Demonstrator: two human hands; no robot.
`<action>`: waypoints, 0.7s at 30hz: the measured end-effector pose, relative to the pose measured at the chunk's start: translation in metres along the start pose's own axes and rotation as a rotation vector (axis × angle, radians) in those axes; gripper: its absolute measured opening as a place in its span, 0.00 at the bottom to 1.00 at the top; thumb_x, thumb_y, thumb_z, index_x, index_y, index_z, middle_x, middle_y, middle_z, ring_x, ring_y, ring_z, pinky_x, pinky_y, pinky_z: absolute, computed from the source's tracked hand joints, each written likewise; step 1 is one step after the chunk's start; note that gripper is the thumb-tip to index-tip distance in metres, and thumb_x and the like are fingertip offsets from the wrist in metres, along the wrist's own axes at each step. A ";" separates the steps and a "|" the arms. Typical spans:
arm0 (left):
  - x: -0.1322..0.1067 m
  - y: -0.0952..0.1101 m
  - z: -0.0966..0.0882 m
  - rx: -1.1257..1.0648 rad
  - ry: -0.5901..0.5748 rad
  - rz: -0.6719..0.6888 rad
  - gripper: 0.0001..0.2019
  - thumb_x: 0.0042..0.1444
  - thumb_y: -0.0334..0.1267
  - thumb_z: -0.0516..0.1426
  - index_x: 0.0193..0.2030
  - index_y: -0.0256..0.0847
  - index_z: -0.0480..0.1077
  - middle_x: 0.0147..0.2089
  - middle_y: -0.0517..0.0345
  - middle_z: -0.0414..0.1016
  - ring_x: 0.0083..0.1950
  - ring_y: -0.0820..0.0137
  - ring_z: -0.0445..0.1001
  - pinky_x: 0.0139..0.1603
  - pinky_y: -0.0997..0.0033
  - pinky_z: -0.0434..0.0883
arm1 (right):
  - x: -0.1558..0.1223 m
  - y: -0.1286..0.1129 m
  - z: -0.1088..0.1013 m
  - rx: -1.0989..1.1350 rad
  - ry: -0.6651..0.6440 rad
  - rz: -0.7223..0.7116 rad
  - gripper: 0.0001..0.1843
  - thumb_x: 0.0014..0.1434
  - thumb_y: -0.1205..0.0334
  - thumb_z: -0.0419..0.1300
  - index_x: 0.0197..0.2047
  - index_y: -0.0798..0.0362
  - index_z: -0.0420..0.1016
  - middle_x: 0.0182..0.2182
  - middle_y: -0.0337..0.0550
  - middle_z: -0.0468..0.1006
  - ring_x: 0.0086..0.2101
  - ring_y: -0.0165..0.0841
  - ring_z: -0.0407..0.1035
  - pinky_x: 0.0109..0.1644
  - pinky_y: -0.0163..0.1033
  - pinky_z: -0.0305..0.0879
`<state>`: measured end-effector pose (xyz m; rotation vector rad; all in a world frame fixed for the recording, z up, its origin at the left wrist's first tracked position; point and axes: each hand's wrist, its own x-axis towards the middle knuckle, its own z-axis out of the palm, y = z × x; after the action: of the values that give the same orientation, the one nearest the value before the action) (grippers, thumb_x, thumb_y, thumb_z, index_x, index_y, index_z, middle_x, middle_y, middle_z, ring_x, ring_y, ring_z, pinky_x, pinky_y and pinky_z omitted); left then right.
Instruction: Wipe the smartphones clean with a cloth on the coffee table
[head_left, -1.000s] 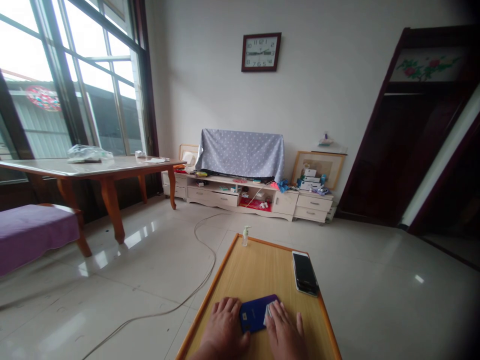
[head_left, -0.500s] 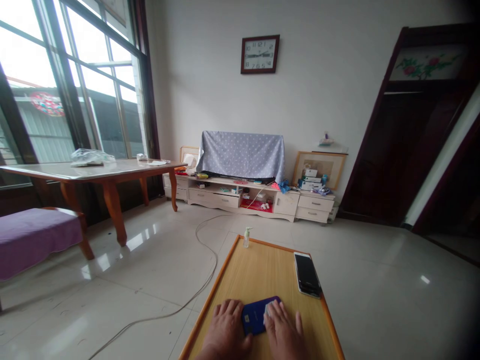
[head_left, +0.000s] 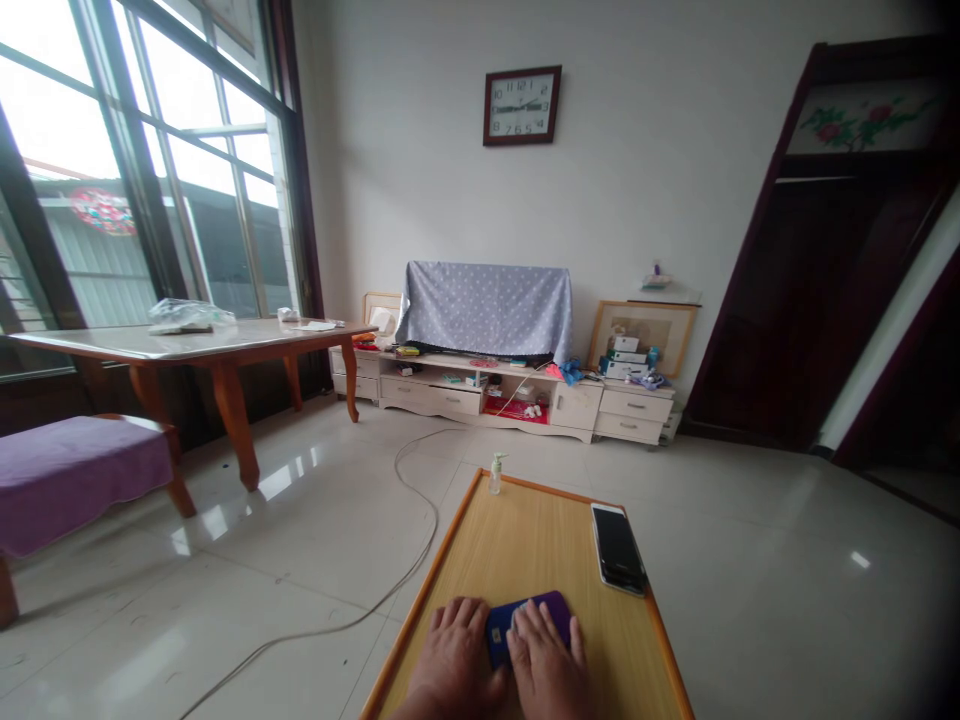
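Note:
A dark blue phone [head_left: 553, 608] lies face down near the front of a small wooden table [head_left: 447, 570]. My left hand [head_left: 456, 655] lies flat on the table at the phone's left edge, fingers stretched out and thumb against the phone. My right hand [head_left: 546, 662] lies flat on top of the phone, fingers spread, covering most of it. Whatever is under its fingers is hidden.
A black phone [head_left: 616, 547] lies at the table's right edge and a small pump bottle [head_left: 495, 473] stands at its far left corner. A white cable [head_left: 409, 575] runs over the tiled floor on the left. A purple-cushioned bench [head_left: 75, 475] and a large table [head_left: 187, 345] stand further left.
My right hand has slid left across the blue phone and now covers more of it. The pale cloth seen under its fingers earlier no longer shows. My left hand has stayed put.

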<state>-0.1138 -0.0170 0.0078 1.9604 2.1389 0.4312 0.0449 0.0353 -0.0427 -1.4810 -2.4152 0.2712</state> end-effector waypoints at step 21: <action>-0.003 0.004 -0.006 -0.033 0.008 0.008 0.27 0.49 0.54 0.53 0.56 0.50 0.68 0.57 0.52 0.70 0.59 0.55 0.62 0.64 0.56 0.53 | 0.020 -0.016 -0.009 -0.045 -0.021 0.040 0.28 0.72 0.50 0.36 0.63 0.45 0.69 0.64 0.44 0.65 0.66 0.43 0.53 0.69 0.63 0.38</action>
<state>-0.1122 -0.0202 0.0148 1.9532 2.1164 0.4731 0.0255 0.0460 -0.0263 -1.5548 -2.4250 0.2440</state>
